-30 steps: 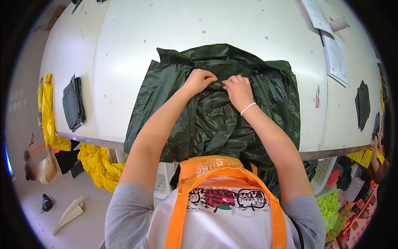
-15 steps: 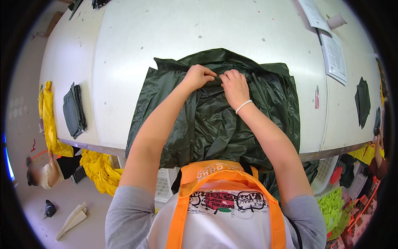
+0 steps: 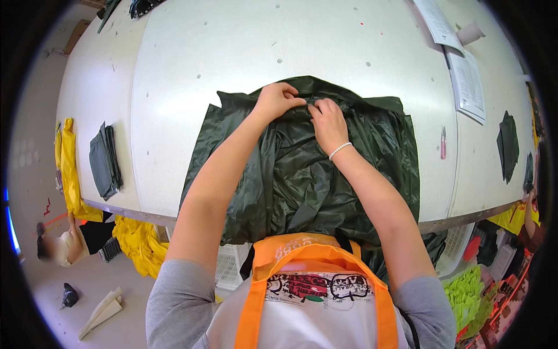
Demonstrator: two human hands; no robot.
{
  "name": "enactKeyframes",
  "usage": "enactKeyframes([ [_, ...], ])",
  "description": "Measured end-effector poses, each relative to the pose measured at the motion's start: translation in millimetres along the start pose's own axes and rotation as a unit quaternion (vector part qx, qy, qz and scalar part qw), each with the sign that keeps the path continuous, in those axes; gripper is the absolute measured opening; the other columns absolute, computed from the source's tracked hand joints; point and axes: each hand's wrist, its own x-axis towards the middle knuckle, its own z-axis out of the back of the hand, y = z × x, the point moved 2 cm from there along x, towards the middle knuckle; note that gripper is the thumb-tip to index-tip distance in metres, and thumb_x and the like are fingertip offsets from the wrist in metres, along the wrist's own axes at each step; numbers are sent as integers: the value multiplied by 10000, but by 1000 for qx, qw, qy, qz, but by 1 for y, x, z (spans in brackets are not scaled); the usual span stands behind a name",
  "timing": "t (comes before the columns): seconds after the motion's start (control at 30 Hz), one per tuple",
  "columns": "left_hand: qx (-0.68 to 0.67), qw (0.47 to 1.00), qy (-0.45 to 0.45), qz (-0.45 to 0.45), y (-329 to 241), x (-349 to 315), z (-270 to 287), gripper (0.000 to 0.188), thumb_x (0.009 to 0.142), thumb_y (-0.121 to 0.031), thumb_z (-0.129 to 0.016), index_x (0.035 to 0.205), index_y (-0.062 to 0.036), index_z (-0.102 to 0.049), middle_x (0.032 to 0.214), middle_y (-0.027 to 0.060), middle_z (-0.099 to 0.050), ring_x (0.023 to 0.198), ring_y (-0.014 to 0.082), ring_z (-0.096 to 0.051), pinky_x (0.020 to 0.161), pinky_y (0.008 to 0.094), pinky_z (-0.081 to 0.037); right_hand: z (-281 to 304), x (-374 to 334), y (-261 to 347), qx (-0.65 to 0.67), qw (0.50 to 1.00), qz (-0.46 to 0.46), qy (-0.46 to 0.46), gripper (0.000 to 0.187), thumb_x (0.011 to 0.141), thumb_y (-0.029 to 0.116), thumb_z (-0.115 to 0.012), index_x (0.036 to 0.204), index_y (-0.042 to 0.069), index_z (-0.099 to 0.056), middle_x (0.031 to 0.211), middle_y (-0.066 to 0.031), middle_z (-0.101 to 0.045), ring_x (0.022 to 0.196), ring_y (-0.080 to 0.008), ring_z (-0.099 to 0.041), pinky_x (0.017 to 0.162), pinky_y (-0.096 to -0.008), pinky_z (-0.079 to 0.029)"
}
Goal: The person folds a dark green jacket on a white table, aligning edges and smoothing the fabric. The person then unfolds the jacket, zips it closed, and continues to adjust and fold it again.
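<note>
A shiny dark green garment of thin waterproof-looking fabric (image 3: pixel 308 174) lies spread on the white table in front of me, its near part hanging over the edge. My left hand (image 3: pixel 278 100) pinches the garment near its upper middle, thumb and forefinger together. Close beside it, my right hand (image 3: pixel 329 121) grips the same fabric with curled fingers, a beaded bracelet at its wrist. Between the fingertips the fabric is bunched, and any small part held there is too hidden to make out.
Folded dark green pieces lie at the left (image 3: pixel 106 161) and right (image 3: pixel 508 145). Small pink-handled snips (image 3: pixel 443 142) rest right of the garment, below printed sheets (image 3: pixel 467 81). Yellow fabric (image 3: pixel 70 168) drapes over the left edge. White baskets (image 3: pixel 231 264) stand below the table; a person (image 3: pixel 70 241) is at left.
My left hand has shifted slightly up the fabric and its fingers are bent differently. The right hand stays nearly in place. The whole view has moved a little.
</note>
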Motion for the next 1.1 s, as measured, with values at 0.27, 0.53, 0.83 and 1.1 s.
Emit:
enactKeyframes([
  [0.27,341,898,-178,-214,-18,21,-7,141,883,-208,-571,870,-80,-515,836,87,-597,829,233,-633,596,369,-518,-12,-3,-9,9,999,37,-1,286,767,64,-558,1045,26,-611,991,-96,-547,1023,-269,-501,952,-361,-414],
  [0.53,271,918,-63,-282,2,12,38,142,857,-207,-607,921,-99,-540,808,78,-620,733,287,-630,609,396,-498,-7,39,-39,44,994,-14,102,194,872,187,-551,945,52,-670,876,-117,-646,889,-292,-590,811,-405,-463],
  [0.83,240,970,2,-31,16,34,71,142,761,-101,-607,876,-37,-659,826,142,-663,784,306,-638,701,385,-512,-7,69,-44,79,963,-162,201,218,872,241,-562,991,128,-706,963,-143,-678,913,-325,-637,803,-428,-508],
  [1.1,160,986,-27,-49,14,19,65,146,864,-109,-531,954,-5,-581,840,213,-644,834,387,-616,749,436,-490,-11,62,-29,-144,978,40,148,355,819,90,-556,1164,144,-493,1032,-107,-517,816,-260,-611,677,-359,-496],
])
